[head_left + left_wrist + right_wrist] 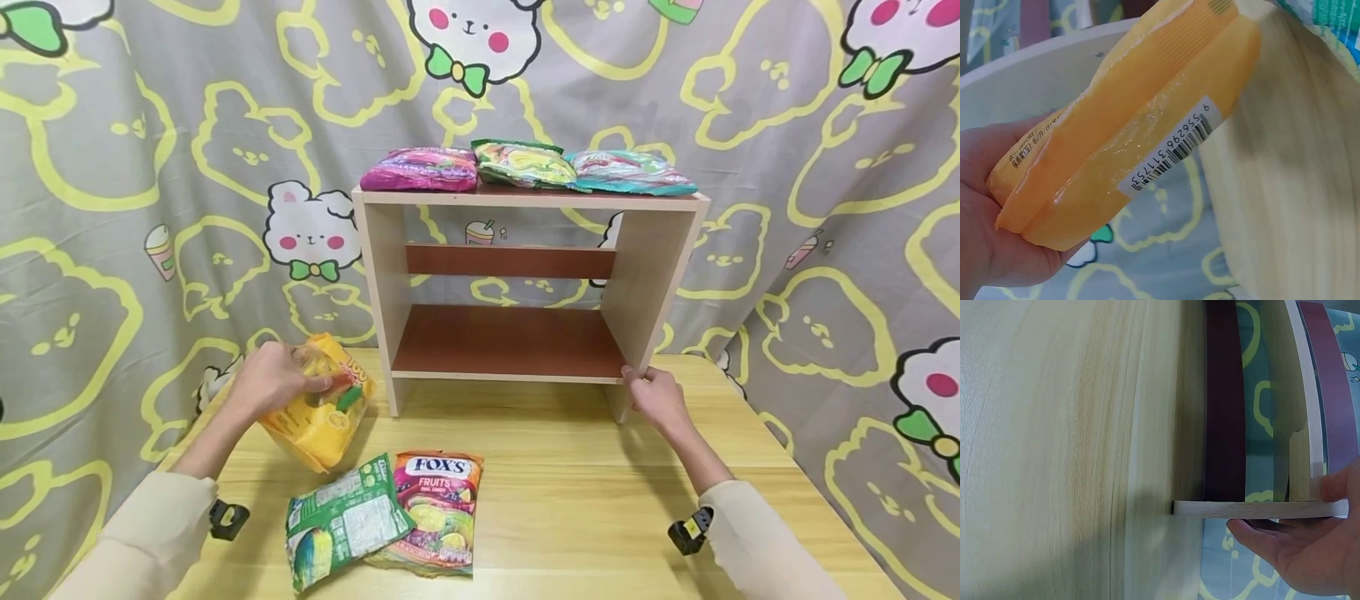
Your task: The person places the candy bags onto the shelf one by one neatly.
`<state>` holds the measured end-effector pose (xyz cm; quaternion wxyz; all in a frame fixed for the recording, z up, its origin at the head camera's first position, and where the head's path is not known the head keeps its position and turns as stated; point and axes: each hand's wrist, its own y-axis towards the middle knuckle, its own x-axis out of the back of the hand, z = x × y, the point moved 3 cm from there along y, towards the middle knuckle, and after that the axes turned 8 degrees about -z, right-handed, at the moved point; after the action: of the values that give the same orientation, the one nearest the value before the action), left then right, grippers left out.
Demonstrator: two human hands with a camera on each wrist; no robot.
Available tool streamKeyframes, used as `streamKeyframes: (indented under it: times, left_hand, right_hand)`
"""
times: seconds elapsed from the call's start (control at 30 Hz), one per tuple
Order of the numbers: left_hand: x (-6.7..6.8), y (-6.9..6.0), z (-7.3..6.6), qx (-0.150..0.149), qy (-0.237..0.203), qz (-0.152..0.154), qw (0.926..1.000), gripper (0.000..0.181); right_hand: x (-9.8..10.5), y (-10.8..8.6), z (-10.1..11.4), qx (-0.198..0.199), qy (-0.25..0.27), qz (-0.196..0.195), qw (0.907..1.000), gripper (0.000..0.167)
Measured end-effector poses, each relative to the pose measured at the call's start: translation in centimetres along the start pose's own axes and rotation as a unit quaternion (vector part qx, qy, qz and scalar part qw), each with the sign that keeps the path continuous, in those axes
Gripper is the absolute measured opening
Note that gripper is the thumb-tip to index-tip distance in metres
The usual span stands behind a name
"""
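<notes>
Left of the shelf unit [510,337], gripped a yellow bag [322,425] in the left hand [273,379], curling fingers and thumb round it, parted by its thickness. At the unit's right, pinched the side panel [1254,509] between narrowly parted thumb and fingers of the right hand [656,396]. Front-left of the unit, saw a green bag [345,525] overlapping a FOX'S bag [438,508]. Atop it, counted three more bags [525,164].

Forward-down head view, close-up wrist views

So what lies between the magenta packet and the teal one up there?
A green-and-yellow packet, on top of the shelf unit; the head view shows it.
</notes>
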<state>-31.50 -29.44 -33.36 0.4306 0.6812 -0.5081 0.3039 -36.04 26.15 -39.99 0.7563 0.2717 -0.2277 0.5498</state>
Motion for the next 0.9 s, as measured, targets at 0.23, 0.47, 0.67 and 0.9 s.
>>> streamKeyframes:
  times: [0.23,0.47,0.67,0.9]
  left_hand:
    - [1.5,-0.6,-1.8,-0.014,-0.002,0.038,0.9992,0.044]
    - [1.9,-1.4,-3.5,-0.029,0.0,0.06,0.9978,0.044]
    - [1.4,-2.2,-5.5,-0.051,-0.005,0.067,0.9964,0.041]
    - [0.5,-2.9,-8.4,-0.081,-0.023,0.082,0.9931,0.041]
  right_hand:
    - [0.1,0.0,0.0,0.001,0.001,-0.001,1.0,0.056]
    - [0.0,-0.2,0.1,-0.001,0.003,0.0,1.0,0.056]
    - [0.0,-0.2,0.2,0.001,0.003,-0.002,1.0,0.055]
    - [-0.1,0.0,-0.1,0.0,0.004,0.003,1.0,0.057]
